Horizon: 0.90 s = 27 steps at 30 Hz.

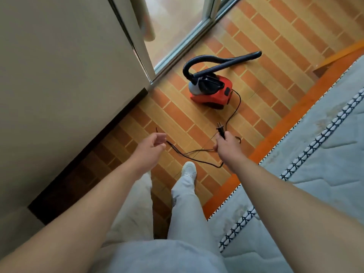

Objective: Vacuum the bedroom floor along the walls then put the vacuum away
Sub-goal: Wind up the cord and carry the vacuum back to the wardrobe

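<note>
Tall pale cabinet point(65, 71) with dark base on the left, grey quilted mattress point(325, 154) on orange bed frame point(283, 127) on the right, sliding glass door point(177, 26) far off, white shoe point(188, 169) near.

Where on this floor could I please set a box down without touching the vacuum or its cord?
Bare tiles lie between the vacuum and the orange bed edge, and beyond the hose toward the far corner. A narrower strip runs along the dark skirting. It is crowded ahead of the shoe, where the cord loops between left hand and right hand.
</note>
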Available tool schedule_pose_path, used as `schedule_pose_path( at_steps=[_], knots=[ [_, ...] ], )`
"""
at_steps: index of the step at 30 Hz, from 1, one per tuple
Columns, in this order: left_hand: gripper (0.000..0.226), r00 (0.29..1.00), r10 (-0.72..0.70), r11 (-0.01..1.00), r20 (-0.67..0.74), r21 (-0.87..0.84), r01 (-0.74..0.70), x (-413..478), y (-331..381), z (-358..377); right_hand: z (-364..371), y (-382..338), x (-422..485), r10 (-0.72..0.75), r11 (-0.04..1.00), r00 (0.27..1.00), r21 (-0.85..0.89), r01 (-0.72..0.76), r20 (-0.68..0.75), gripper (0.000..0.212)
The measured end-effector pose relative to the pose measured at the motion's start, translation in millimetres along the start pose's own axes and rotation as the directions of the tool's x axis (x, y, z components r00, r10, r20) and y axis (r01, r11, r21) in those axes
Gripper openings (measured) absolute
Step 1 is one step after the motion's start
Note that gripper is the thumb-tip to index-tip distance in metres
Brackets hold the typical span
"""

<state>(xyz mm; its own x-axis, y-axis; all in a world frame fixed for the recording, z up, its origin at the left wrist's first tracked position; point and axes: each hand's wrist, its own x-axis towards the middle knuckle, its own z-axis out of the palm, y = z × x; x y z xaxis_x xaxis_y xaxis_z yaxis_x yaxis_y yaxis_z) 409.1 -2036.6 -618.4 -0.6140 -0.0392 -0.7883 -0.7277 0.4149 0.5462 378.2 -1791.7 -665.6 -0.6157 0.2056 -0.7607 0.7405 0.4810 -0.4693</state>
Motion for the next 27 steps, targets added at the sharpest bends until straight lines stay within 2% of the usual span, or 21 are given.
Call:
schedule_pose_path(
  at_steps=[7, 16, 22, 27],
  knots=[
    [0.036, 0.993, -0.097, 0.993, 0.074, 0.076, 0.091, 134, -78, 4, 100, 43, 111, -0.011, 0.993, 1.000, -0.115, 0.014, 0.029, 0.024],
    [0.028, 0.943, -0.330, 0.939, -0.046, -0.124, 0.322, 270, -200, 14, 272, 110, 261, -0.014, 0.983, 0.996, -0.181, 0.029, 0.085, 0.020],
    [0.027, 0.945, -0.317, 0.934, -0.074, -0.197, 0.298, 327, -228, 22, 337, 150, 333, -0.074, 0.950, 0.993, -0.296, 0.097, 0.087, 0.022],
    [0.031, 0.967, -0.241, 0.959, -0.087, -0.174, 0.223, 367, -230, 28, 375, 168, 380, -0.060, 0.951, 0.998, -0.304, 0.061, 0.013, 0.029]
  ],
)
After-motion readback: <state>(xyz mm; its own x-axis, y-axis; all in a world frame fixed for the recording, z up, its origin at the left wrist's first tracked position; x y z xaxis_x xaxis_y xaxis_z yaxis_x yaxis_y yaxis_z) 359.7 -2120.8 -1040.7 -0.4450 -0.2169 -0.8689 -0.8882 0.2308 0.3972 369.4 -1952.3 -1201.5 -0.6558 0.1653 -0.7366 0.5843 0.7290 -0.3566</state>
